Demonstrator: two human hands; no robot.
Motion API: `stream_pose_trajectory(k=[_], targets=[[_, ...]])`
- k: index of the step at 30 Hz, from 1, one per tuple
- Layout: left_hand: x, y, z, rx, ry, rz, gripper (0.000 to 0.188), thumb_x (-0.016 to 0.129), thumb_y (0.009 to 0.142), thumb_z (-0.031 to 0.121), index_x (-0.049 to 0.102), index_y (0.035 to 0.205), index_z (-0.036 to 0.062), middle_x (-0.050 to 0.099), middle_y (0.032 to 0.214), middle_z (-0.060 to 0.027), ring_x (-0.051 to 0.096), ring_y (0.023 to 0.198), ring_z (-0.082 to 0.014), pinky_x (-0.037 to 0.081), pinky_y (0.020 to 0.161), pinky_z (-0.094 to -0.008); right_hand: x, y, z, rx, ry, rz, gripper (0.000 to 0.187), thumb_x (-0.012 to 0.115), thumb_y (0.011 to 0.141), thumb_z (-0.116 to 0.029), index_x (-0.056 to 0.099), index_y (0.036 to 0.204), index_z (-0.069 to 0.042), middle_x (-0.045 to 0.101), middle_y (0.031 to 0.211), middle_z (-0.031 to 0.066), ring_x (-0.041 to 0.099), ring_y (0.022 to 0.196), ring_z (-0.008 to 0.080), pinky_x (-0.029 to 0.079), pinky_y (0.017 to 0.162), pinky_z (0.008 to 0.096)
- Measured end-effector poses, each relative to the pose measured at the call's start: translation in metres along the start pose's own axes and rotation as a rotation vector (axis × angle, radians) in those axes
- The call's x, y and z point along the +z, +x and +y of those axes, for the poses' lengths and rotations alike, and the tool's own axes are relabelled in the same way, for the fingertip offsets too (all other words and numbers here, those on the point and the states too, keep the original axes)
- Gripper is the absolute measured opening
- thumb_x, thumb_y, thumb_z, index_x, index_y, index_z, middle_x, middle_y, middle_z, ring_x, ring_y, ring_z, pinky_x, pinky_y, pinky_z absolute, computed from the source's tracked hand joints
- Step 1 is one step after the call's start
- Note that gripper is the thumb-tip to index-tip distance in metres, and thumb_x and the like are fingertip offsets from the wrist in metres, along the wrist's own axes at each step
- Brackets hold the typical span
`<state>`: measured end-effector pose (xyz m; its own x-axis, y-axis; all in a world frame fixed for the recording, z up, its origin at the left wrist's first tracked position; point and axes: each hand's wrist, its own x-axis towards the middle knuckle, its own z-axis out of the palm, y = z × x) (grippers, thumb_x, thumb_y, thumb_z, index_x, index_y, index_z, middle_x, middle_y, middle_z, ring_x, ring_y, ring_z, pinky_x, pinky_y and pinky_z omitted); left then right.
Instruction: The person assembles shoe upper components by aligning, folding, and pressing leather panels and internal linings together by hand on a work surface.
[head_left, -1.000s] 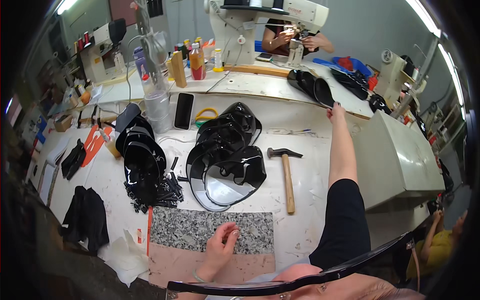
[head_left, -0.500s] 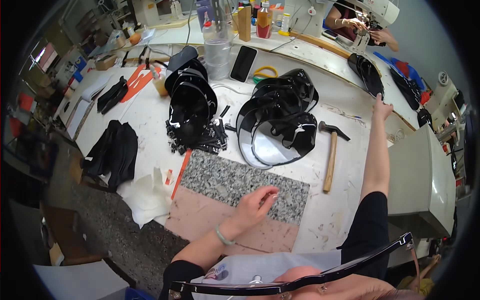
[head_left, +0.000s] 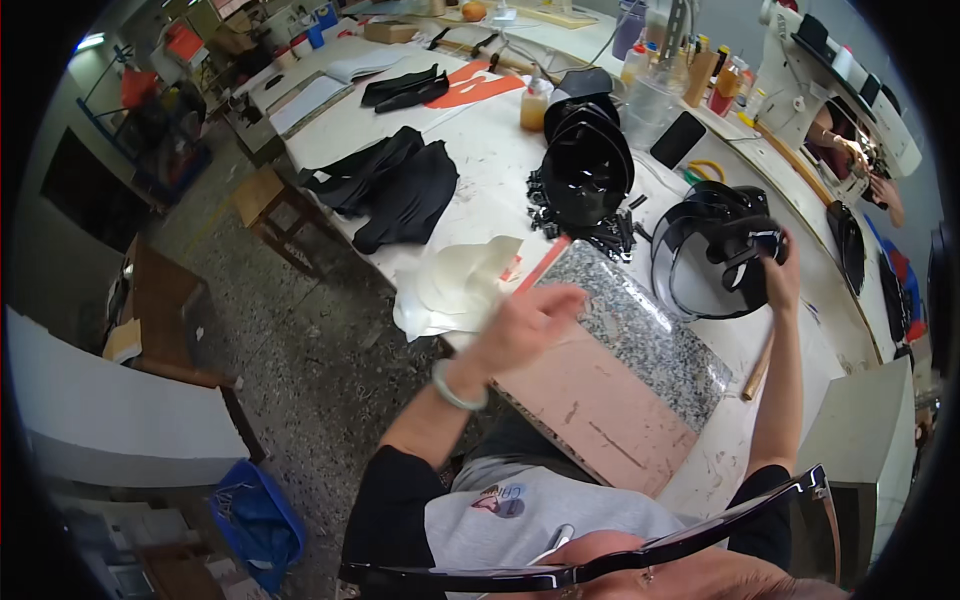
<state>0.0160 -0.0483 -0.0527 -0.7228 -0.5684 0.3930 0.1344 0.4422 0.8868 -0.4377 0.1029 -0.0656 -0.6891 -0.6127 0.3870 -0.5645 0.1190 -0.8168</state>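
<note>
My right hand (head_left: 783,275) is closed on a glossy black curved piece (head_left: 742,250), holding it over a stack of similar shiny black pieces (head_left: 690,285) with pale linings. What exactly these are is hard to make out. Blurred by motion, my left hand (head_left: 530,325) has its fingers stretched out with nothing visible in them. It hovers beside the white sheets (head_left: 455,285) and the near left edge of the speckled stone slab (head_left: 650,325). Another pile of glossy black pieces (head_left: 585,165) stands further back, with small black bits (head_left: 615,238) around it.
A pink-brown board (head_left: 600,400) lies in front of the slab. The hammer's wooden handle (head_left: 760,370) shows beside my right forearm. Black cloth pieces (head_left: 410,190) lie left, a phone (head_left: 677,140) and scissors (head_left: 706,170) behind. A co-worker's hands (head_left: 880,185) are at a sewing machine (head_left: 850,80).
My view has swung left. My right hand has come back from the far right bench with a black piece to the stack. My left hand has moved left toward the white sheets.
</note>
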Motion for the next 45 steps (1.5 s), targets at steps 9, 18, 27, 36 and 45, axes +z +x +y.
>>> stream_pose_trajectory(k=[9,18,27,36,45], targets=[[-0.201,-0.012,-0.114,-0.284,0.830,0.495,0.038,0.073,0.080,0.020,0.066,0.114,0.0058,0.065,0.111,-0.0119,0.054,0.106,-0.0306,0.040,0.100,-0.0393,0.003,-0.018,-0.183,0.148,0.104,-0.387,0.028,0.060,0.087,-0.013,0.056,0.113,-0.004,0.057,0.088,0.0003,0.053,0.080,0.0089,0.042,0.071,0.0224],[-0.214,0.009,-0.127,-0.095,1.193,-0.007,0.036,0.080,0.069,0.021,0.072,0.104,0.0172,0.057,0.124,-0.0064,0.038,0.125,-0.0299,0.032,0.104,-0.0478,0.041,-0.092,-0.108,0.190,-0.702,-0.763,0.104,0.083,0.064,-0.034,0.030,0.145,0.005,0.044,0.140,0.0258,0.043,0.131,0.0342,0.033,0.109,0.0357],[-0.220,0.026,-0.124,-0.215,0.176,0.380,0.026,0.079,0.077,0.012,0.069,0.099,0.0025,0.068,0.094,-0.0041,0.061,0.090,-0.0162,0.048,0.082,-0.0294,0.237,-0.070,-0.238,-0.645,-0.061,-0.611,0.018,0.071,0.081,-0.015,0.068,0.097,-0.007,0.062,0.099,0.0088,0.057,0.102,0.0280,0.048,0.086,0.0371],[-0.212,0.008,-0.113,-0.121,0.047,0.468,0.041,0.068,0.088,0.005,0.052,0.126,0.0012,0.060,0.109,-0.0047,0.056,0.100,-0.0120,0.046,0.088,-0.0250,0.422,-0.073,-0.250,-0.728,-0.124,-0.784,0.030,0.079,0.066,-0.025,0.062,0.084,-0.010,0.065,0.088,0.0075,0.063,0.092,0.0292,0.049,0.075,0.0392],[-0.169,0.056,-0.036,-0.206,-0.337,0.362,0.041,0.063,0.094,0.032,0.055,0.115,-0.0013,0.063,0.101,-0.0048,0.058,0.087,-0.0094,0.045,0.077,-0.0226,0.325,-0.073,-0.295,-0.392,0.634,-0.444,0.025,0.073,0.078,-0.002,0.052,0.093,-0.004,0.058,0.081,0.0043,0.059,0.078,0.0110,0.049,0.073,0.0267]])
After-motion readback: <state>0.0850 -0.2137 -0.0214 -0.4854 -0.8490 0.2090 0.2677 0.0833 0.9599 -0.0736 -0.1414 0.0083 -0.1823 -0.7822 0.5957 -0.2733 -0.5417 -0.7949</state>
